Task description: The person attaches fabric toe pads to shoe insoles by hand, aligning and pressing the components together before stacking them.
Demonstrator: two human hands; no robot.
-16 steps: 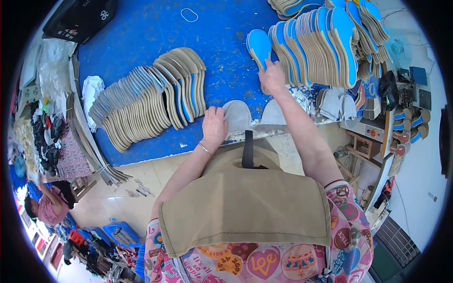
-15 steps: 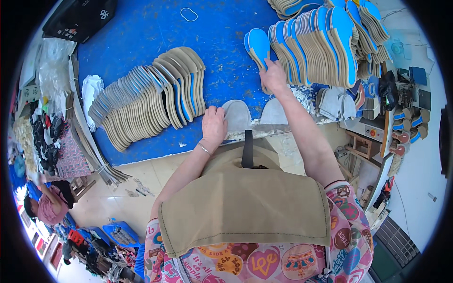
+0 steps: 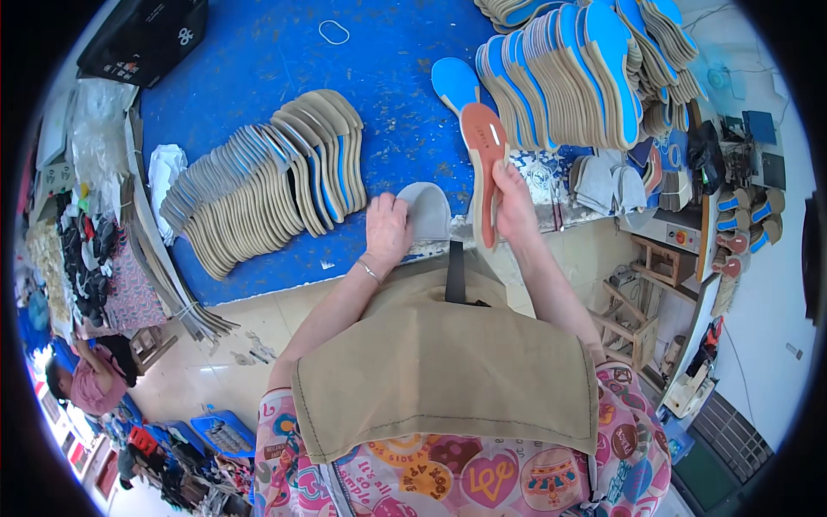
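Note:
My right hand (image 3: 515, 202) is closed round the lower end of an insole (image 3: 484, 146), which it holds up with its reddish-brown face showing. Behind this one, a blue-topped insole (image 3: 454, 82) lies on the blue table. My left hand (image 3: 389, 227), at the table's near edge, has its curled fingers on the left side of a grey half-round pad (image 3: 429, 213). To the left stretches a leaning row of beige insoles (image 3: 250, 207), with grey pads along its upper part. A thick row of blue and beige insoles (image 3: 560, 82) stands to the right.
A black bag (image 3: 142, 39) and a rubber band (image 3: 333, 33) lie on the far part of the blue table (image 3: 258, 65). Grey pads (image 3: 607, 185) are stacked at the right near edge. A wooden stool (image 3: 633, 323) stands below. Another person (image 3: 90, 375) is at far left.
My right hand has drawn an insole toward me from beside the right-hand row, and its reddish-brown face now shows. My left hand stays at the grey pad, which is slightly more tilted.

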